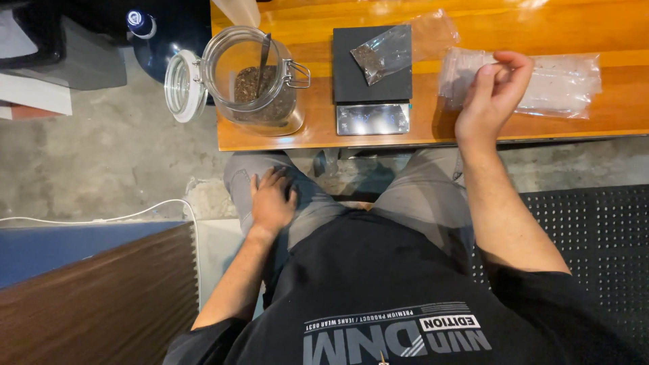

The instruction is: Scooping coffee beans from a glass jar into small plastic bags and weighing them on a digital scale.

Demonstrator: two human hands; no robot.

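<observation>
My left hand (pixel 272 201) lies flat on my left thigh, fingers spread, holding nothing. My right hand (pixel 492 94) is raised over the wooden table (pixel 473 27), its fingertips pinched on the edge of a stack of clear plastic bags (pixel 547 84). A small clear bag with dark loose material (pixel 385 53) lies on a black digital scale (pixel 372 74) at the table's middle. To the left stands an open glass jar (pixel 253 81) holding dark loose material and a spoon, its hinged lid (pixel 181 86) hanging off the side.
The table's front edge runs just above my knees. A dark bottle (pixel 145 30) stands on the concrete floor at left. A white cable (pixel 101 217) crosses the floor near a blue and brown surface (pixel 81 284). A black studded mat (pixel 595 243) lies at right.
</observation>
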